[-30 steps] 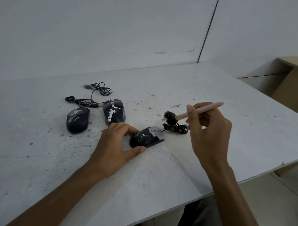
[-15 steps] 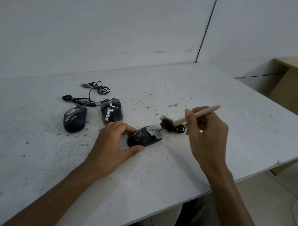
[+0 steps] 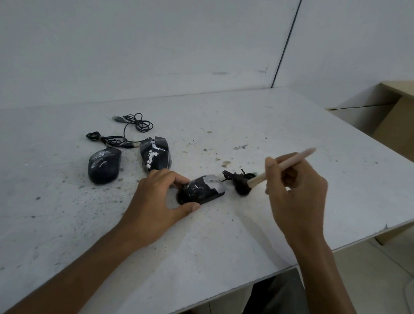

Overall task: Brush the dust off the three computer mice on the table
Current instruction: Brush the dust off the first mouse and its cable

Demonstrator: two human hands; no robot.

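Near mouse (image 3: 201,190): black shell, silver front, streaked with pale dust, set on the tabletop (image 3: 308,127) toward its near edge. It is pinched at the rear by the left hand (image 3: 157,202), fingers on the far flank and thumb on the near one. It is judged light, rigid and smooth-shelled, so liable to skid under strokes. A hold low on both flanks is advised, with the top left exposed. Its bundled cable (image 3: 227,174) lies just past the nose. A wooden-handled brush (image 3: 292,161) is clamped pen-fashion in the right hand (image 3: 296,195), its dark bristles (image 3: 242,188) lowered just beside the nose; contact with the tabletop cannot be told. The bristles are judged soft, so little pressure is needed. Farther left, a blotched mouse (image 3: 155,157) is noted just beyond the left fingers, with a rounded mouse (image 3: 104,165) beside it. Tangled cables (image 3: 132,126) lie behind them.
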